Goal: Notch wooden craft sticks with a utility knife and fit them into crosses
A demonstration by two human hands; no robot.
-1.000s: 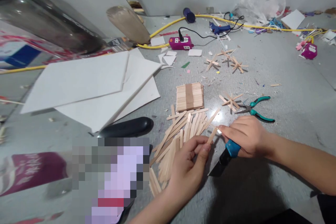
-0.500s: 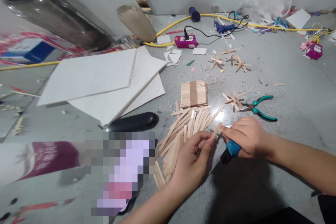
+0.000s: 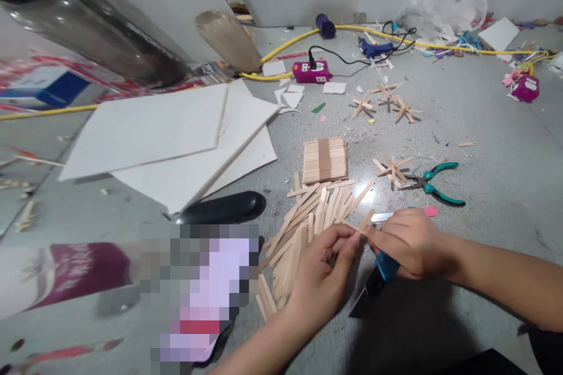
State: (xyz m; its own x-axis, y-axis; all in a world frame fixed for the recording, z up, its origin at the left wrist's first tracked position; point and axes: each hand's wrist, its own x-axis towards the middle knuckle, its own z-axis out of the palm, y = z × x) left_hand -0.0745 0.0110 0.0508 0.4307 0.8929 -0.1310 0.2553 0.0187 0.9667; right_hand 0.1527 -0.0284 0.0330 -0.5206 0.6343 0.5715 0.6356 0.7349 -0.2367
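Note:
My left hand is closed, its thumb and fingertips pinching crossed wooden craft sticks. My right hand is wrapped round a blue-and-black handled knife, whose grey blade points down to the left. The right fingertips also touch the crossed sticks at their joint. Loose craft sticks lie in a pile left of and behind my left hand. Beyond them sits a banded bundle of sticks. Past my right hand lie a star of sticks and green-handled pliers.
Several more stick stars lie farther back, before a blue glue gun and a purple power socket. White boards, a black oblong object and a blurred phone are on the left. A pink-ended strip lies behind my right hand.
Both hands have shifted slightly toward me. A second stick now shows crossing the first at my fingertips. The knife has dropped lower, and the pink-ended strip has come into view.

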